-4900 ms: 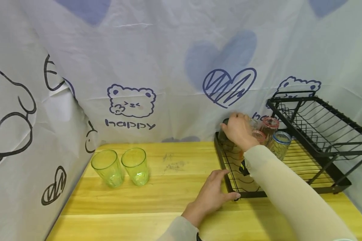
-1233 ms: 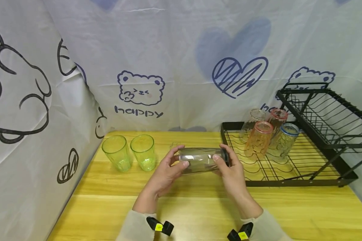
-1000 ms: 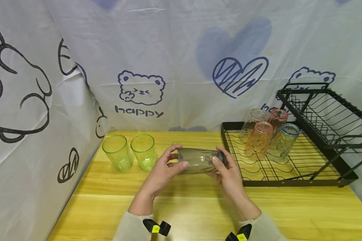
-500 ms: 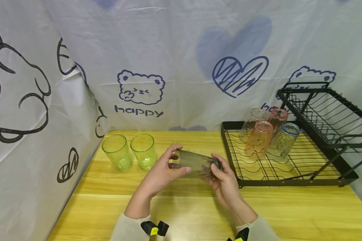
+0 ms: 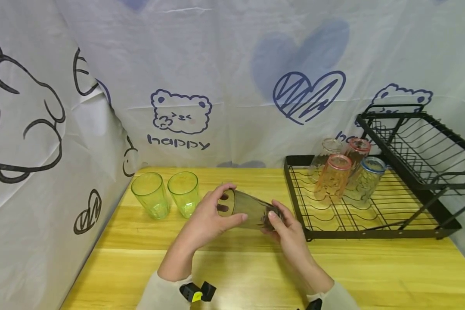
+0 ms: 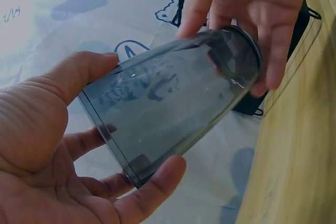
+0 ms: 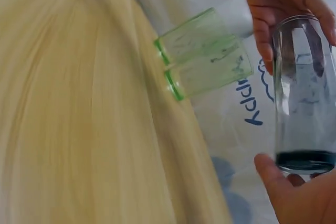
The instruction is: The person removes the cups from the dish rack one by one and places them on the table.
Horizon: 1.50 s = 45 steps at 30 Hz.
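Note:
Both hands hold a smoky grey drinking glass [image 5: 252,211] tilted in the air over the table. My left hand [image 5: 207,219] grips it round its open rim, thumb on the near side and fingers on the far side. At the thick base, my right hand [image 5: 288,230] pinches it with the thumb on the near wall. The left wrist view shows the grey glass [image 6: 173,98] with its mouth toward the left palm. Two green glasses [image 5: 149,196] stand upright side by side at the left; the right wrist view shows those green glasses [image 7: 205,56] beyond the table.
A black wire dish rack [image 5: 372,235] with a raised upper basket [image 5: 434,150] stands at the right. Upside down in it are a clear glass [image 5: 327,157], an orange glass [image 5: 333,181], a pink-rimmed glass [image 5: 358,148] and a blue-rimmed glass [image 5: 366,178]. Printed cloth [image 5: 232,86] hangs behind.
The right hand was at the rack earlier; the grey glass has since come over the table into both hands. In the last second its base end has dipped, its rim turning toward me.

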Motion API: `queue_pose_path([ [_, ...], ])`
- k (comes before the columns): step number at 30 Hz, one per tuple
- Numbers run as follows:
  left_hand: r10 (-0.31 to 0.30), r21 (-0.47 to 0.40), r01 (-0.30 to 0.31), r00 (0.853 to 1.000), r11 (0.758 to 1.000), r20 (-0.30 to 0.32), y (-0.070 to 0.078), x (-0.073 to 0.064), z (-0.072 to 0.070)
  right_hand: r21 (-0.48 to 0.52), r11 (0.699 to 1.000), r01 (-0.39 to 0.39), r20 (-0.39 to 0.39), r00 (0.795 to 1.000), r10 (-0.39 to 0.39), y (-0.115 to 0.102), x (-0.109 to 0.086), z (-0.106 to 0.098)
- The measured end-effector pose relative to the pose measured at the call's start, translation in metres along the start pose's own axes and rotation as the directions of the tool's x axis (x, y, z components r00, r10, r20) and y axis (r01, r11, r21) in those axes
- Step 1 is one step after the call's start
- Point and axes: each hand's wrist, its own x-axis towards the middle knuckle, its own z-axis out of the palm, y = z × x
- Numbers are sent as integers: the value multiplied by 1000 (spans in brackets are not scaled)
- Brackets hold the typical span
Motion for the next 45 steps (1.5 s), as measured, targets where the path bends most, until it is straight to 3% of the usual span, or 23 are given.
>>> queue_pose_path([
  [3, 10, 121, -8, 1000, 993, -9, 7, 2, -2, -264, 963, 47, -40, 997, -60, -3, -2, -5],
  [5, 26, 207, -24, 1000, 978, -9, 11, 5, -2, -406, 910, 86, -48, 992, -115, -4, -4, -11],
  [7, 50, 295, -47, 999, 954, -4, 12, 10, -3, -532, 836, 136, -39, 982, -185, -5, -5, -18],
  [10, 96, 426, -90, 995, 900, 7, 13, 21, -6, -711, 656, 253, 10, 936, -351, -3, -8, -31],
  [12, 140, 491, -130, 990, 861, 16, 11, 29, -9, -801, 503, 323, 62, 882, -468, -2, -9, -41],
  [14, 168, 537, -153, 985, 830, 21, 9, 37, -13, -871, 354, 341, 99, 827, -554, 0, -8, -50],
  [16, 183, 564, -164, 983, 809, 22, 7, 45, -18, -910, 255, 328, 120, 794, -596, 1, -8, -57],
  [18, 173, 577, -157, 985, 801, 29, 4, 51, -23, -932, 201, 302, 125, 787, -604, 2, -9, -63],
  [22, 130, 604, -138, 990, 785, 57, 0, 62, -32, -951, 168, 260, 121, 812, -572, 4, -12, -71],
  [27, 87, 635, -126, 992, 762, 92, -5, 70, -41, -961, 186, 205, 94, 873, -479, 8, -14, -75],
  [30, 70, 639, -118, 992, 760, 101, -9, 72, -43, -964, 187, 188, 87, 891, -446, 9, -14, -76],
  [39, 59, 650, -121, 991, 750, 117, -22, 75, -47, -961, 175, 216, 112, 876, -470, 16, -12, -77],
  [45, 40, 659, -109, 992, 744, 119, -25, 76, -48, -960, 157, 232, 125, 855, -503, 17, -12, -76],
])
